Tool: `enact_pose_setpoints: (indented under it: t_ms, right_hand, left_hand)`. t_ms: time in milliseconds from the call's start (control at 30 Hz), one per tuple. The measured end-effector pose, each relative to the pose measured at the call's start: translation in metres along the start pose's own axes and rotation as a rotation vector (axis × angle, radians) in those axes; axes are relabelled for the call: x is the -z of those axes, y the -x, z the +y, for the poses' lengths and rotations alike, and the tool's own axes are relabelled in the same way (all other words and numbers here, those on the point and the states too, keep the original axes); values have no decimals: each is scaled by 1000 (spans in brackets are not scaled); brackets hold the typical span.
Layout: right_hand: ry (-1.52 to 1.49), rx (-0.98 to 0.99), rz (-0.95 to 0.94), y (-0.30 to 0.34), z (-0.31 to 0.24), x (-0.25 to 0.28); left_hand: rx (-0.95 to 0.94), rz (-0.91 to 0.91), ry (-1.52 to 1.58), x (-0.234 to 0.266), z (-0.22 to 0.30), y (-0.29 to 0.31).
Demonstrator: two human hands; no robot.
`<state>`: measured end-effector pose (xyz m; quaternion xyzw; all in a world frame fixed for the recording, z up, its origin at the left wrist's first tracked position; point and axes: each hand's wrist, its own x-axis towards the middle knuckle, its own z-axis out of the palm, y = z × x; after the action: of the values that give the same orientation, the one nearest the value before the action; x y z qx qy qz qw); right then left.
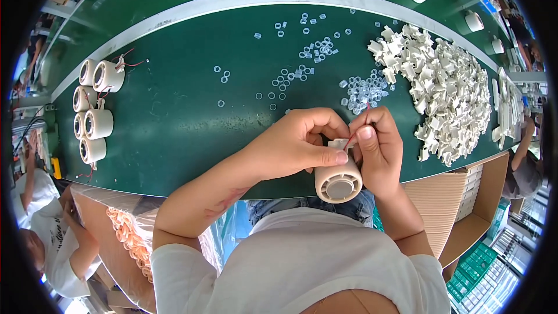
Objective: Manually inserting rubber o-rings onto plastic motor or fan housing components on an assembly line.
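Cream plastic cylinder pointed bodyward, axis fore-aft | left hand (thumb uppermost) gripped it | right hand pinched red wire

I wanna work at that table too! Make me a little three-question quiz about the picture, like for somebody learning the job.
1. True or false: the left hand is empty.
2. Pick one: what makes the big heap on the right side of the green table?
A) clear rings
B) white plastic pieces
C) cardboard boxes
3. Fill in the colour: the right hand pinches a thin ____ wire.

Key:
1. False; it holds a cream cylinder.
2. B
3. red
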<state>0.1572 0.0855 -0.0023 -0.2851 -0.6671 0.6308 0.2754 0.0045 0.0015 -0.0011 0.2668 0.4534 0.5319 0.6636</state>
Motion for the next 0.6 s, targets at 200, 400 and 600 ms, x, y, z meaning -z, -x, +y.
enact_pose_setpoints:
  t_ms: [200, 400, 600]
  right_hand:
    - [117, 150, -92, 0, 6, 3]
    - [112, 54, -51, -1, 8, 7]
    - [-26, -213, -228, -24, -7, 9]
  left_hand:
    - [-72, 41, -116, 2, -6, 2]
    - [-214, 75, -87, 1, -9, 1]
    - [-253, -27, -290, 4, -1, 2]
